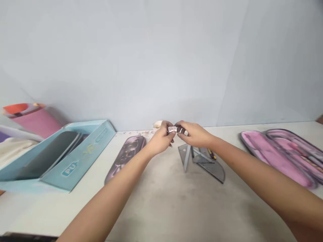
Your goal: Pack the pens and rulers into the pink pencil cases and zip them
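Both my hands meet above the far middle of the white table (161, 201). My left hand (161, 138) is closed, pinching a small silvery metal sharpener (172, 129) between thumb and fingers. My right hand (193, 133) is closed too, its fingertips on the sharpener's right end. Just beneath and in front of my right hand lie several smoky transparent set squares and a protractor (202, 161), with a pencil (212, 154) on them. A dark purple pencil-case lid (124, 156) lies flat to the left of my left forearm.
A light blue cardboard box (75, 158) with a dark tin inside stands tilted at the left. An open pink pencil case (282, 154) lies at the right. Pink and white items (30, 121) sit at the far left. A grey wall rises right behind the table.
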Demonstrator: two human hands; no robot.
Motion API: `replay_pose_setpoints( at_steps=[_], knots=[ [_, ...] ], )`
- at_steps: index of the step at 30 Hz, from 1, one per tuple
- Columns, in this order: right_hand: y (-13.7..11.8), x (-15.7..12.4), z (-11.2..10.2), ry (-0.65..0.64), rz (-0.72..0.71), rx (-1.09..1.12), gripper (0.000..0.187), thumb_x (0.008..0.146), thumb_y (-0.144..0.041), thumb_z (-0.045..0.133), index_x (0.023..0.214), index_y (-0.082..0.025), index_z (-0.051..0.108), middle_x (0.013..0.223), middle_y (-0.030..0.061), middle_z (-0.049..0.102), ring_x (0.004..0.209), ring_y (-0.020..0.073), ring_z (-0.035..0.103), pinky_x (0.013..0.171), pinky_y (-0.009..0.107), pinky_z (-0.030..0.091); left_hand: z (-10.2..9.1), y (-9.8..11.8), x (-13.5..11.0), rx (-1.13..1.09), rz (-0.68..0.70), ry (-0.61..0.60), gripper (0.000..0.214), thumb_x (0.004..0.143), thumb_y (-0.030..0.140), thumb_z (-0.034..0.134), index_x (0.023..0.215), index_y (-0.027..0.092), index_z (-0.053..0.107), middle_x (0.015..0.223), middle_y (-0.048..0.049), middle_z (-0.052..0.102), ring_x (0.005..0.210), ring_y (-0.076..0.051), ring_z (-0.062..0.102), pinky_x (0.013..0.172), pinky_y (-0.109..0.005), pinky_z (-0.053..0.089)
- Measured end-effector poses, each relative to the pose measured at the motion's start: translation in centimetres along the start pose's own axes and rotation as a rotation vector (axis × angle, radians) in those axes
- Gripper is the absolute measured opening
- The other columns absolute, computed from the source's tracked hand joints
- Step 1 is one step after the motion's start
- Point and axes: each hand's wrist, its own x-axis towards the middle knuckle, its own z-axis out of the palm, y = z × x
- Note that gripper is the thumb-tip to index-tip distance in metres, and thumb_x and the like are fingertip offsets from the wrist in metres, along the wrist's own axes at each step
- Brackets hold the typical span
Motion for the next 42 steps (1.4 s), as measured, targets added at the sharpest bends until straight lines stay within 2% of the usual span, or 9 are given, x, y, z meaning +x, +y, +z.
replay_pose_setpoints(
  at_steps=[7, 13, 17, 21, 25, 29, 32, 36, 42],
  knots=[
    [6.8, -9.6, -8.8, 0.129, 0.179, -0.114, 0.024, 0.082, -0.028, 0.046, 0.104, -0.02, 0.051, 0.094, 0.002, 0.063, 0.08, 0.0143, 0.057, 0.065, 0.024, 0.039, 12.5, 6.0, 6.3, -0.143, 0.145, -0.25, 0.02, 0.082, 0.028, 0.046, 0.094, 0.022, 0.031, 0.079, 0.0013, 0.051, 0.059, -0.008, 0.054, 0.05, -0.022, 0.047],
    [14.3, -18.6, -15.4, 0.14, 0.344, -0.447, 0.026, 0.082, -0.028, 0.046, 0.106, -0.021, 0.054, 0.101, 0.0041, 0.06, 0.089, 0.0171, 0.055, 0.071, 0.027, 0.039, 24.6, 10.2, 11.7, 0.216, 0.432, -0.291, 0.018, 0.081, 0.023, 0.046, 0.098, 0.019, 0.042, 0.089, -0.0043, 0.057, 0.079, -0.016, 0.056, 0.074, -0.034, 0.047],
    [19.5, -22.2, -17.4, 0.088, 0.474, -0.624, 0.027, 0.084, -0.029, 0.044, 0.107, -0.021, 0.055, 0.105, 0.0069, 0.058, 0.097, 0.0208, 0.05, 0.071, 0.029, 0.039, 31.7, 11.2, 15.1, 0.351, 0.511, -0.272, 0.031, 0.079, 0.012, 0.043, 0.109, 0.013, 0.047, 0.106, -0.0119, 0.055, 0.1, -0.02, 0.052, 0.089, -0.034, 0.041],
    [23.6, -23.2, -17.2, 0.037, 0.524, -0.679, 0.027, 0.086, -0.03, 0.041, 0.106, -0.021, 0.057, 0.105, 0.0084, 0.056, 0.101, 0.0232, 0.046, 0.072, 0.03, 0.04, 35.5, 10.2, 17.5, 0.495, 0.43, -0.285, 0.043, 0.077, 0.008, 0.04, 0.117, 0.017, 0.05, 0.123, -0.0112, 0.048, 0.114, -0.022, 0.043, 0.098, -0.036, 0.035],
    [25.7, -22.7, -16.2, -0.018, 0.522, -0.668, 0.028, 0.086, -0.032, 0.042, 0.104, -0.021, 0.06, 0.107, 0.0099, 0.056, 0.102, 0.0241, 0.044, 0.077, 0.032, 0.04, 35.8, 9.1, 18.4, 0.67, 0.316, -0.289, 0.044, 0.079, 0.017, 0.041, 0.121, 0.026, 0.05, 0.134, -0.006, 0.04, 0.121, -0.028, 0.034, 0.098, -0.046, 0.033],
    [25.7, -22.4, -16.6, -0.015, 0.546, -0.659, 0.029, 0.082, -0.03, 0.05, 0.108, -0.019, 0.059, 0.106, 0.011, 0.057, 0.101, 0.0249, 0.045, 0.078, 0.033, 0.04, 33.4, 9.2, 18.2, 0.728, 0.302, -0.278, 0.041, 0.082, 0.02, 0.038, 0.121, 0.026, 0.051, 0.136, -0.005, 0.038, 0.123, -0.028, 0.032, 0.098, -0.047, 0.033],
    [24.4, -22.4, -17.5, 0.054, 0.53, -0.636, 0.029, 0.083, -0.03, 0.05, 0.107, -0.019, 0.059, 0.104, 0.011, 0.058, 0.1, 0.0253, 0.045, 0.077, 0.034, 0.04, 30.1, 9.8, 17.6, 0.731, 0.342, -0.252, 0.04, 0.083, 0.018, 0.035, 0.119, 0.023, 0.052, 0.135, -0.0072, 0.04, 0.123, -0.025, 0.033, 0.099, -0.046, 0.031],
    [21.3, -21.7, -18.0, 0.105, 0.445, -0.604, 0.024, 0.085, -0.027, 0.046, 0.099, -0.017, 0.063, 0.099, 0.0114, 0.059, 0.098, 0.0253, 0.046, 0.078, 0.035, 0.038, 24.2, 10.5, 15.7, 0.737, 0.388, -0.2, 0.04, 0.083, 0.016, 0.034, 0.118, 0.021, 0.053, 0.131, -0.0099, 0.043, 0.122, -0.024, 0.034, 0.1, -0.048, 0.028],
    [15.6, -17.8, -14.8, 0.095, 0.33, -0.593, 0.025, 0.086, -0.028, 0.042, 0.093, -0.019, 0.064, 0.095, 0.0088, 0.059, 0.095, 0.0229, 0.046, 0.079, 0.035, 0.039, 15.6, 9.2, 10.8, 0.732, 0.382, -0.078, 0.038, 0.083, 0.016, 0.033, 0.117, 0.021, 0.052, 0.126, -0.0085, 0.047, 0.12, -0.023, 0.037, 0.1, -0.045, 0.028]
  ],
)
